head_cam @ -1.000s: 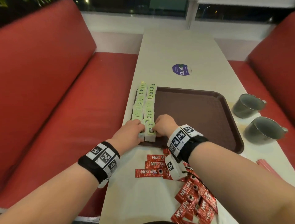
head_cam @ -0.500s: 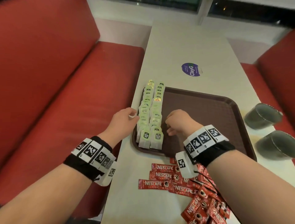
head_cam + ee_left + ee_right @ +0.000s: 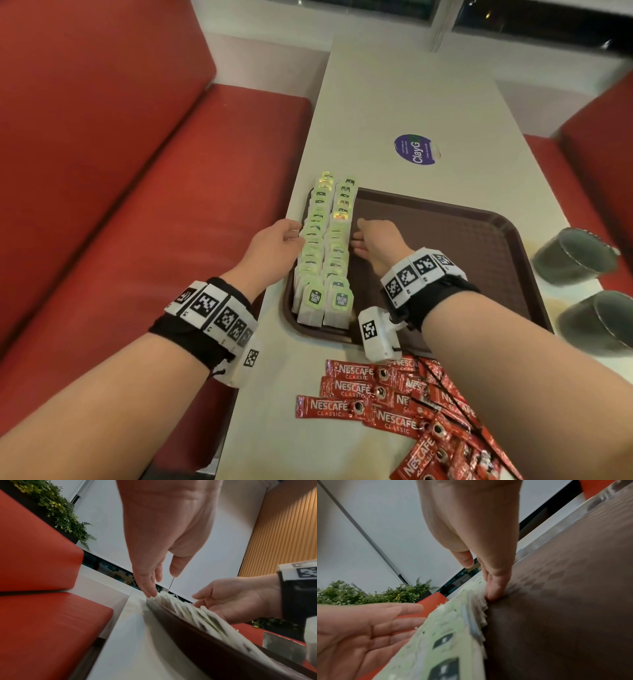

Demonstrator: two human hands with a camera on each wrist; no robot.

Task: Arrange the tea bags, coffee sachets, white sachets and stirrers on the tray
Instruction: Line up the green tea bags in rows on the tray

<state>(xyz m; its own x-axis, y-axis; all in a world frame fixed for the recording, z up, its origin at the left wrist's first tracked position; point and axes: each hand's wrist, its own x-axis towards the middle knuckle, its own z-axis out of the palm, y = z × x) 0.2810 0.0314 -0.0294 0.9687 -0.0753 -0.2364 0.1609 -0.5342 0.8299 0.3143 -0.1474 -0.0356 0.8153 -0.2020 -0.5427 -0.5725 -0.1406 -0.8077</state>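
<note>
Left hand (image 3: 277,245) and right hand (image 3: 376,240), fingers straight, flanked tea bags (image 3: 325,250) along left edge of tray (image 3: 479,222), apparently squaring two rows; coffee sachets (image 3: 383,401) waited on counter (image 3: 394,85).

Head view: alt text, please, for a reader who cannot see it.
Two open hands, left hand and right hand, flank two rows of green-tagged tea bags along the left edge of a brown plastic tray. Red Nescafe coffee sachets lie on the table nearer the camera.

Both forearms reach forward, banded at the wrists. The left hand (image 3: 277,240) and right hand (image 3: 376,241) face each other, palms inward, fingers straight and nearly together, holding nothing.
</note>
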